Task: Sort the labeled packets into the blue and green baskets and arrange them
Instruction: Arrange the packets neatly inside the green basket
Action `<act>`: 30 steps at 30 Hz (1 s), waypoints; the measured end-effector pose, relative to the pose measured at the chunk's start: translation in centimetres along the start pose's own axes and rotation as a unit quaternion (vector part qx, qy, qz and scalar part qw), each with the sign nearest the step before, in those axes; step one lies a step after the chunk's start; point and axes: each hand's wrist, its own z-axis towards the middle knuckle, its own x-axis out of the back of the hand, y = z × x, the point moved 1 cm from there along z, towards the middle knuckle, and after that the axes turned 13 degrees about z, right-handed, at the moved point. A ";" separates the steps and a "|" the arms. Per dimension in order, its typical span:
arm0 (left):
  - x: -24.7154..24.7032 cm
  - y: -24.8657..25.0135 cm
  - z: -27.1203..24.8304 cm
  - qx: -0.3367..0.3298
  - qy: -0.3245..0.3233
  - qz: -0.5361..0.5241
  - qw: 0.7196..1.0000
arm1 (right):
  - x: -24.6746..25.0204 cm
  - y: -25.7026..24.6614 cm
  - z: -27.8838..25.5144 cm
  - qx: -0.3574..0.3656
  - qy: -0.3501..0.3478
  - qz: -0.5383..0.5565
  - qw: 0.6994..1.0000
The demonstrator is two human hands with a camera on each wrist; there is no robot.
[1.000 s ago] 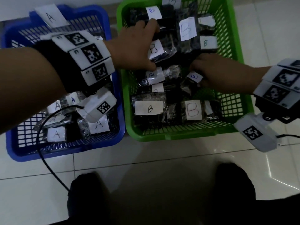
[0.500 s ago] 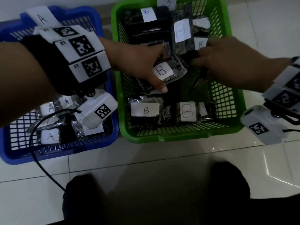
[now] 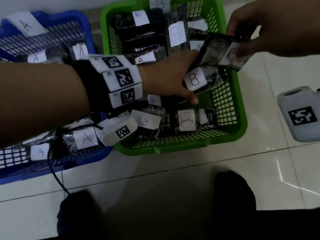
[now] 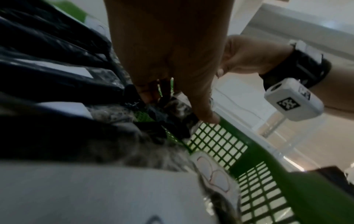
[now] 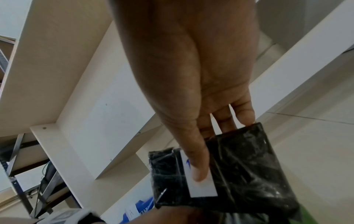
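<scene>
Your right hand [image 3: 270, 26] pinches a black packet [image 3: 216, 49] by its white label, thumb on top and fingers under it, above the green basket [image 3: 240, 108] near the 2 o'clock corner. Its long axis runs from 1 o'clock down toward 7 o'clock, and the free end points at your left hand [image 3: 169, 78]. That hand is nearer to the open floor of the basket at 4 o'clock; its fingers curl around a packet marked B [image 3: 195, 78] there. I judge the lifted packet must go down into this gap. The right wrist view shows the thumb pressing on the label; the head view hides this. The blue basket [image 3: 83, 21] lies at 9 o'clock with A packets.
</scene>
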 end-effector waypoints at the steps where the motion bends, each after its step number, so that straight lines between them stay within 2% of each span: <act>1: -0.4 0.3 0.6 -0.011 0.008 0.011 1.000 | -0.1 0.1 -0.2 -0.006 0.002 -0.010 1.000; 3: -1.0 0.6 1.6 -0.008 0.009 0.046 0.999 | -0.3 0.3 -0.5 -0.009 -0.003 -0.025 1.000; 6: -1.8 0.5 2.7 0.020 -0.031 0.083 0.996 | -0.5 0.2 -0.9 -0.019 -0.018 -0.021 0.999; 10: -1.0 0.1 3.5 0.008 -0.073 0.121 0.990 | -0.7 0.3 -1.0 -0.032 -0.018 -0.008 0.999; 17: -1.9 -0.5 3.1 -0.009 -0.091 0.107 0.990 | -1.2 1.5 -0.6 -0.054 0.060 -0.002 0.997; 21: -2.1 -0.8 3.1 -0.009 -0.094 0.120 0.988 | -1.5 2.0 -0.3 -0.071 0.074 0.012 0.995; 25: -2.3 -0.9 2.8 -0.039 -0.143 0.153 0.977 | -1.5 2.0 -0.2 -0.081 0.075 0.023 0.994; 30: -2.6 -0.8 2.1 -0.030 -0.118 0.171 0.978 | -1.7 1.6 -0.1 -0.086 0.049 0.037 0.994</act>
